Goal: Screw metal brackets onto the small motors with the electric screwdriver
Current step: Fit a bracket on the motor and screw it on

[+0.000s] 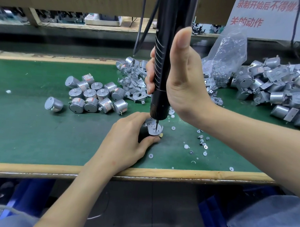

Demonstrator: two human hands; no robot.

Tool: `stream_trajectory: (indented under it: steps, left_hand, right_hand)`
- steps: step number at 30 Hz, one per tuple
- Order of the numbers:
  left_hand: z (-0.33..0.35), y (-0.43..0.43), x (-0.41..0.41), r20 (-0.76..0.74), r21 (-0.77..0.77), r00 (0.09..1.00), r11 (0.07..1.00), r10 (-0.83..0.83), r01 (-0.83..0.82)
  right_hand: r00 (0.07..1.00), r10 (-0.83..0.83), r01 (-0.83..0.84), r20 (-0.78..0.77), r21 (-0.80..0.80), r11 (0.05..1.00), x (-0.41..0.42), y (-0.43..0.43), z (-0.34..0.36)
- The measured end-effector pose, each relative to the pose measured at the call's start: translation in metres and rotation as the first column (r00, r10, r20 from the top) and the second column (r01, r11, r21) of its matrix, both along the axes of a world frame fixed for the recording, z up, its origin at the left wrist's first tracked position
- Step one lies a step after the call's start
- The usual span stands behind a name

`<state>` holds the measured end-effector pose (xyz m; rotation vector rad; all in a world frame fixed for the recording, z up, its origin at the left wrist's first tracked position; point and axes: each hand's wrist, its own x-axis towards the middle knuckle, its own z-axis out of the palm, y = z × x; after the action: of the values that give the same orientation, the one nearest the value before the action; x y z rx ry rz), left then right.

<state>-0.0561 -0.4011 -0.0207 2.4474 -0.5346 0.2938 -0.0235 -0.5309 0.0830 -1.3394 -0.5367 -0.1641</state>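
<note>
My right hand (179, 80) grips the black electric screwdriver (163, 65), which stands upright with its thin bit on a screw in a metal bracket (153, 128). That bracket lies on top of a small motor, mostly hidden inside my left hand (126, 140), which holds it on the green mat near the front edge. Several bare silver motors (94, 96) lie in a cluster to the left. Loose brackets (133, 80) are heaped behind the screwdriver.
A pile of motors with brackets on them (277, 93) fills the right side, beside a clear plastic bag (224, 54). Small screws and white washers (202, 143) are scattered right of my left hand. The wooden table edge (194, 175) runs along the front. Black cables (142, 25) hang behind.
</note>
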Motion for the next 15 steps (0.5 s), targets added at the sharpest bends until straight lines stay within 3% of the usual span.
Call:
stream_trajectory:
  steps: [15]
  left_hand:
    - [-0.0010,-0.0004,0.0001,0.015,-0.004,1.000,1.000,0.003,-0.003]
  right_hand:
    - [1.000,-0.013,0.013,-0.014,0.014,1.000,-0.0009,-0.0006,-0.0032]
